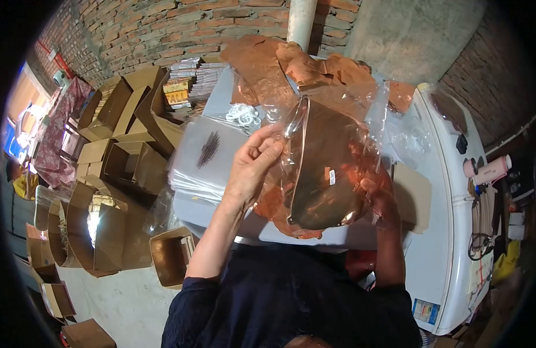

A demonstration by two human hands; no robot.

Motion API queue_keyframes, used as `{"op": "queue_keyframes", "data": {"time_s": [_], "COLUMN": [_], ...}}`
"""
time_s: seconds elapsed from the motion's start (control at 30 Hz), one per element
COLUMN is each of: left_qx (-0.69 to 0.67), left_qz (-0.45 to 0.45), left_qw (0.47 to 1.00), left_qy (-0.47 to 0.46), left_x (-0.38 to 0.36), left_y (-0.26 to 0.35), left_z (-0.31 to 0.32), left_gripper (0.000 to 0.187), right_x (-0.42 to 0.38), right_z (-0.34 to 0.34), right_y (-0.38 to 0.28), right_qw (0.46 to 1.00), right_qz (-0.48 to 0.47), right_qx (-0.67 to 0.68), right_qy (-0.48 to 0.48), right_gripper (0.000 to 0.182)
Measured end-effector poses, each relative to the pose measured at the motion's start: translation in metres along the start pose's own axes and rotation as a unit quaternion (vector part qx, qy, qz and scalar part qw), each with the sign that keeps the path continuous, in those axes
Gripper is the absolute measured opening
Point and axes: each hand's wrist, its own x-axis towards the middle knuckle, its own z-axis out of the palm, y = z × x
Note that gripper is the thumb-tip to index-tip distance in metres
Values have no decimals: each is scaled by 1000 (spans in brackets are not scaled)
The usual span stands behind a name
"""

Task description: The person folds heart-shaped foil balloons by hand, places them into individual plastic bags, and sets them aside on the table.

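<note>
In front of my chest, both hands hold up a shiny brown-orange see-through plastic piece [323, 203] with clear plastic around it. A small white and orange label [330, 176] sits near its middle. At its left edge, my left hand [253, 165] pinches the clear plastic between thumb and bent fingers. On the other side, my right hand [377, 194] grips the right edge; clear and orange film partly covers its fingers. Left of the piece lies a stack of clear plastic sleeves [207, 153], and white rings [243, 115] rest behind it.
Crumpled orange-brown sheets [326, 66] cover the table's back. Open cardboard boxes [128, 162] crowd the floor at left, one small box [169, 255] close to the table. A white fridge-like appliance [436, 243] lies along the right, with a cardboard piece [411, 194] beside it.
</note>
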Motion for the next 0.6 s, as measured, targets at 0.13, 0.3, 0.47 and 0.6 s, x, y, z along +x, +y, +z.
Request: {"op": "queue_keyframes", "data": {"time_s": [0.13, 0.3, 0.47, 0.6], "left_qx": [6, -15, -42, -6], "left_qz": [25, 25, -70, -108], "left_qw": [1000, 1000, 995, 991], "left_qy": [-4, 12, 52, 74], "left_x": [2, 2, -3, -4], "left_y": [-7, -5, -14, -28], "left_z": [-8, -5, 9, 4], "left_gripper": [37, 48, 49, 25], "right_x": [0, 4, -7, -18], "right_z": [5, -8, -24, -33], "right_y": [-4, 7, 19, 37], "right_qw": [996, 991, 979, 989], "right_qz": [36, 54, 88, -25], "right_qx": [-9, -48, 125, 138], "right_qy": [76, 116, 132, 47], "right_gripper": [63, 57, 54, 53]}}
